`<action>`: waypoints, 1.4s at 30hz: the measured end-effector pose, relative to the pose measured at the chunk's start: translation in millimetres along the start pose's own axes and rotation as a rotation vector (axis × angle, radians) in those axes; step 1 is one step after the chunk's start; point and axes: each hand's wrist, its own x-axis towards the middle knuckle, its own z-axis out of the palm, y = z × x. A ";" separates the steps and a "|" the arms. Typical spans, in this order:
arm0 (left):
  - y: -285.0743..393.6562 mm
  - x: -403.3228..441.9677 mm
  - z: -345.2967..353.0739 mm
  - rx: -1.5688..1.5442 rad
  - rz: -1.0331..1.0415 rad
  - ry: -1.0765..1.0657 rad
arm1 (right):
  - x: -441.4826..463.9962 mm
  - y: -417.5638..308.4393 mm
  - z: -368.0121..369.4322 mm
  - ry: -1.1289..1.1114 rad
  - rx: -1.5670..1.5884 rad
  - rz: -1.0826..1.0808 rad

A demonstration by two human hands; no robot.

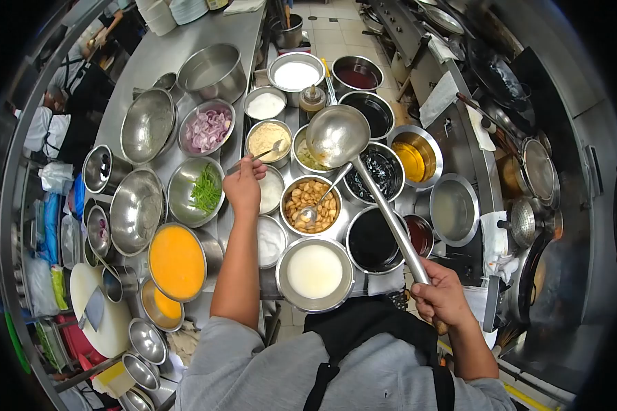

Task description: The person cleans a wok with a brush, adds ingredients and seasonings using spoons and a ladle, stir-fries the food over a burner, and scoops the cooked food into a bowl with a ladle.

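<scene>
Left of the round steel pot of brown, nut-like pieces [284, 207], the left hand [245, 185] pinches a slim grey metal spoon [276, 146], its tip over the round steel pot of beige powder [279, 161]. Right of and nearer than the nut-like pieces, the right hand [440, 296] wraps the handle of a large silvery steel ladle [336, 133], whose bowl hangs just beyond them; any lettering is too small to read.

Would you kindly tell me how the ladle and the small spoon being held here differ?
The ladle has a wide, round bowl, while the small spoon has a far smaller one. The ladle's handle is long and thick; the small spoon's visible handle is short and thin. The right hand grips the ladle, the left hand the small spoon. Both look metallic.
</scene>
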 end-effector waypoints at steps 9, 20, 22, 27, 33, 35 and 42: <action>29.6 6.8 32.0 0.342 0.477 -0.027 | 4.2 -6.4 10.4 -0.052 0.019 0.042; -15.9 97.4 63.0 0.809 0.626 0.003 | -13.4 -12.5 2.0 0.042 0.039 -0.001; -17.8 98.2 65.3 0.879 0.698 0.006 | -12.7 -13.2 0.9 0.073 0.026 -0.015; -45.9 117.0 62.7 0.652 0.553 -0.042 | -10.9 -11.5 -2.0 0.070 0.047 -0.013; -21.6 112.8 61.8 0.039 0.080 0.011 | -9.5 -12.6 -2.5 0.028 0.073 -0.009; -17.1 114.4 58.6 -0.004 0.033 0.044 | -9.1 -13.7 -1.6 0.023 0.065 -0.011; -9.5 112.8 40.0 -0.231 -0.105 0.088 | -8.9 -16.1 -0.6 0.006 0.073 0.016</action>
